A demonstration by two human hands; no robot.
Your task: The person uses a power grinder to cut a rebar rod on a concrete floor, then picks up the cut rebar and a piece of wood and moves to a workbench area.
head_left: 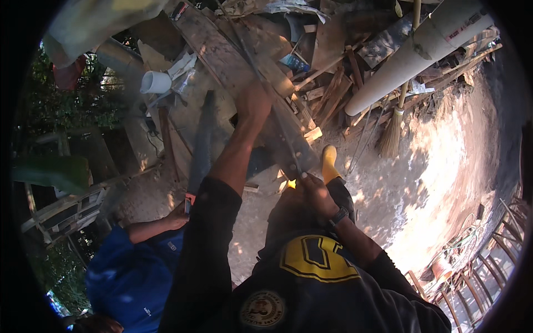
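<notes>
A long wooden plank (214, 47) runs from the upper left down toward my body. My left hand (254, 101) rests on it about midway; its fingers are blurred and partly hidden. Along the plank lies a thin dark strip (284, 136), whose exact kind I cannot make out. My right hand (317, 194), with a watch at the wrist, is closed at the near end of this strip, beside the plank's end. To the left, a co-worker's hand (176, 216) grips a handsaw (203, 141) by its orange-red handle, blade pointing away from me.
Scrap wood (333, 94) is heaped beyond the plank. A large pale pipe (411, 61) slants over it at the right, near a broom (392, 136). A white cup-like container (155, 82) lies at the left. A yellow boot (330, 162) stands on the dirt floor.
</notes>
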